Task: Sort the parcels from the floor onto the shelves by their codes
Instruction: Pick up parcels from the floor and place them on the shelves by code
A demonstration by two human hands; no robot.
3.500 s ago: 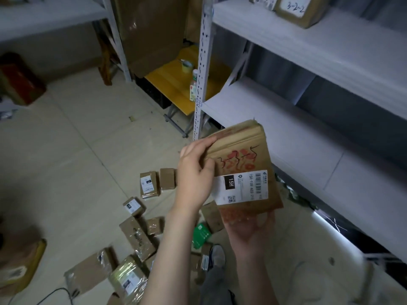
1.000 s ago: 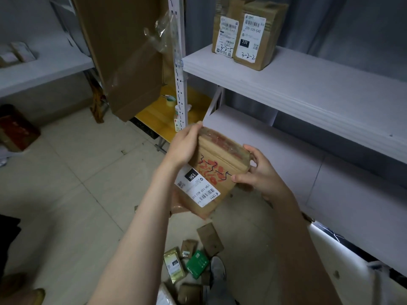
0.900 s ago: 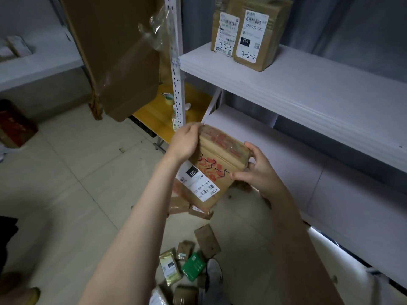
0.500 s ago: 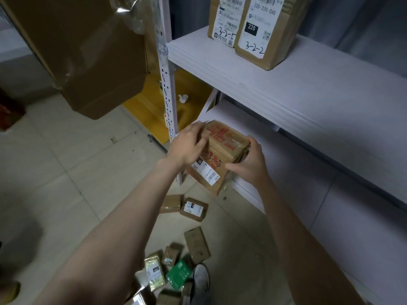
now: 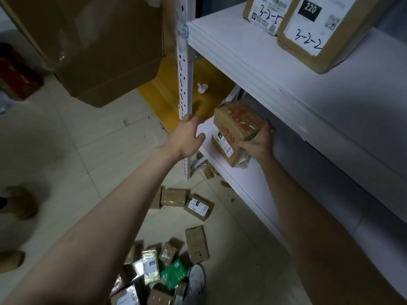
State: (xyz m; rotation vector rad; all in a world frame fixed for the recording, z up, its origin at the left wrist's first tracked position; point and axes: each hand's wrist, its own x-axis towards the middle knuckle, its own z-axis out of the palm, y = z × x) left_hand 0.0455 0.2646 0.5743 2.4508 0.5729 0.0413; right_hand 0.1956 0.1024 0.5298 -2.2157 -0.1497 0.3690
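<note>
Lower shelf (image 5: 242,186) | parcel (image 5: 237,122) gripped by right hand (image 5: 258,144) | left hand (image 5: 187,137) apart

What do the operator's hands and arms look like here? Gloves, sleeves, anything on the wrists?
No gloves on the left hand or the right hand. No rings, watch or wristband visible. The left forearm and right forearm are uncovered all the way to the frame edge, so no sleeve shows. No markings or cables on either.
</note>
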